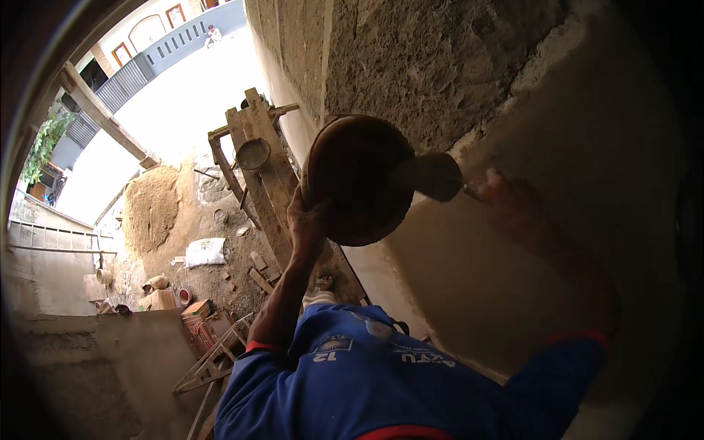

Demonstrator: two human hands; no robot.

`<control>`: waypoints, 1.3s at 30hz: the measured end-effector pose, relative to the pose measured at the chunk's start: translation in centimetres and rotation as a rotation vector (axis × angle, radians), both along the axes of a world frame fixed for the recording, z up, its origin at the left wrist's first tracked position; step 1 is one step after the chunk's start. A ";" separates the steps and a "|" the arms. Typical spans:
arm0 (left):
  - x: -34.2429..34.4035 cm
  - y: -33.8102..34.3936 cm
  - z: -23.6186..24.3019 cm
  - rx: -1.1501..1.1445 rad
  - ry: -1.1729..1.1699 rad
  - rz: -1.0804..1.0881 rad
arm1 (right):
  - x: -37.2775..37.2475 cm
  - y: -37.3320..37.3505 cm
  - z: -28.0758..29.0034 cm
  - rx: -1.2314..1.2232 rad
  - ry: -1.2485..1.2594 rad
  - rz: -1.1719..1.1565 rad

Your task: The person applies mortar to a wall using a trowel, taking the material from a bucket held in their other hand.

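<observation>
My left hand (pixel 306 218) grips the lower left side of a round bucket (pixel 317 158), held up against the wall. The bucket's inside is dark, so its contents are hard to make out. In my right hand (pixel 510 202), closed round its handle, is a trowel (pixel 440 177). Its blade points left and overlaps the bucket's right rim; whether it touches the rim cannot be told. Behind both is a wall, with rough, coarse plaster (pixel 433 73) on its upper part and a smoother coat (pixel 499 286) to the right and below.
Below on the left stands a plank scaffold (pixel 275 183) carrying another bucket (pixel 253 154). On the ground lie a sand heap (pixel 150 209), a white sack (pixel 205 252), wood scraps (pixel 260 281) and stacked tiles (pixel 198 314). Far off, a person (pixel 213 35) is near a blue fence (pixel 176 48).
</observation>
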State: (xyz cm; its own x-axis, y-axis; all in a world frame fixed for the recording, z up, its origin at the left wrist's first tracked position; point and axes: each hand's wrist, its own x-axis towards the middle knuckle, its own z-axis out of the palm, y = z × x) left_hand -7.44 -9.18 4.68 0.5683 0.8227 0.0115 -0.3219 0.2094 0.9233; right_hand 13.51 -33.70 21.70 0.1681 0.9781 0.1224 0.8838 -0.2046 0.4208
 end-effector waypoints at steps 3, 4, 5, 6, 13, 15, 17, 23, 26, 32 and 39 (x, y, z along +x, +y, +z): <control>-1.0 -0.1 0.5 0.075 0.054 0.066 | -3.9 6.0 -1.8 -0.154 -0.388 -0.166; -0.7 0.0 0.7 0.146 0.101 0.084 | -4.1 6.7 -2.6 -0.157 -0.385 -0.159; -0.6 -0.2 0.6 0.215 0.158 0.096 | -4.0 7.2 -4.3 -0.266 -0.388 -0.144; -0.6 -0.8 0.8 0.208 0.172 0.095 | -4.1 7.3 -5.4 -0.375 -0.391 -0.126; -0.6 -1.3 1.5 0.403 0.334 0.236 | -4.3 7.0 -7.9 -0.501 0.641 -0.392; -1.1 -1.3 0.9 0.390 0.325 0.212 | -4.8 6.8 -8.9 -0.467 0.830 -0.354; -1.3 -1.1 0.8 0.384 0.310 0.175 | -5.0 5.9 -11.4 -0.418 1.019 -0.324; -1.1 1.1 -2.4 0.248 0.218 0.117 | -6.8 5.9 -12.5 -0.288 1.374 -0.445; -1.3 2.1 -2.7 0.132 0.240 0.073 | -6.3 5.9 -11.9 -0.279 1.593 -0.602; -6.5 4.3 -1.6 -0.124 -0.022 0.089 | -4.9 5.4 -0.7 -0.133 1.176 -0.315; -10.0 6.4 -7.6 -0.100 -0.025 0.258 | -7.9 6.8 15.6 -0.044 0.811 0.104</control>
